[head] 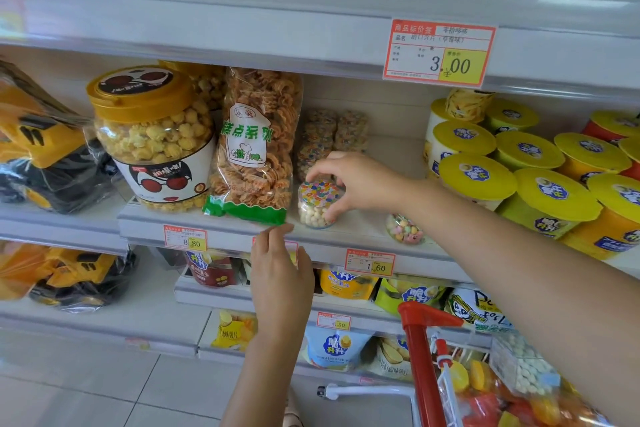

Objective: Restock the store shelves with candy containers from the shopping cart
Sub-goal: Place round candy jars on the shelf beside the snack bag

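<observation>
A small clear candy container [317, 203] with a speckled colourful lid and white balls inside stands on the middle shelf [346, 236]. My right hand [353, 180] grips its lid from above with curled fingers. A second small candy container [404, 229] with pastel sweets sits just right of it, partly hidden under my right forearm. More such containers [332, 135] are stacked at the back of the shelf. My left hand [280, 274] hovers in front of the shelf edge, fingers straight, holding nothing. The red shopping cart [426, 350] is at lower right with candy bags inside.
A tall bag of twisted snacks [256, 146] and a popcorn jar [156, 139] stand left of the container. Yellow-lidded cups [540, 180] crowd the right. Toy trucks in bags [45, 156] fill the left shelves. Snack bags [346, 288] hang on the lower shelves.
</observation>
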`<state>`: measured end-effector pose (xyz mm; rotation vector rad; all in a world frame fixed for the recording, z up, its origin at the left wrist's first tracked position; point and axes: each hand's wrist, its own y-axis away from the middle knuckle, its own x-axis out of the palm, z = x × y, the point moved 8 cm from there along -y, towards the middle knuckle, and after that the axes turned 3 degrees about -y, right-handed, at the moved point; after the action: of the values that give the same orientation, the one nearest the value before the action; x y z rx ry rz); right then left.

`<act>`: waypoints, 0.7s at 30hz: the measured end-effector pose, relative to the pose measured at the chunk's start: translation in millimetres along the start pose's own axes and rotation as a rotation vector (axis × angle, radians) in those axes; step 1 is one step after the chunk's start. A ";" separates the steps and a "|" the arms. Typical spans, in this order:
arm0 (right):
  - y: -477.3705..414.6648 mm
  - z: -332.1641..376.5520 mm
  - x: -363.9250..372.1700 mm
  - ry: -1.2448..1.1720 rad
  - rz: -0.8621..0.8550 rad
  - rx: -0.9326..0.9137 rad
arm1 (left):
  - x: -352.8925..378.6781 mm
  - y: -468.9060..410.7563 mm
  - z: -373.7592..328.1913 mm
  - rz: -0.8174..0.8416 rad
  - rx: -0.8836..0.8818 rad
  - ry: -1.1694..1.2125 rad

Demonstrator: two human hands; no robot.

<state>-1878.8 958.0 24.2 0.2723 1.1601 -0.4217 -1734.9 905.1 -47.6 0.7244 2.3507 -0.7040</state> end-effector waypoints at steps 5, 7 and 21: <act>-4.7 2.4 9.6 0.083 0.060 -0.004 | -0.7 5.1 10.0 0.039 -0.006 0.020; -5.4 2.3 13.9 0.158 0.133 0.012 | -2.8 4.5 9.0 0.037 0.014 0.024; 0.9 -0.5 6.1 -0.028 -0.002 0.192 | 0.2 -7.6 9.9 0.052 0.017 -0.013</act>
<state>-1876.7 957.9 18.4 0.4310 1.0935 -0.5381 -1736.3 893.5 -52.2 0.7831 2.3084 -0.7046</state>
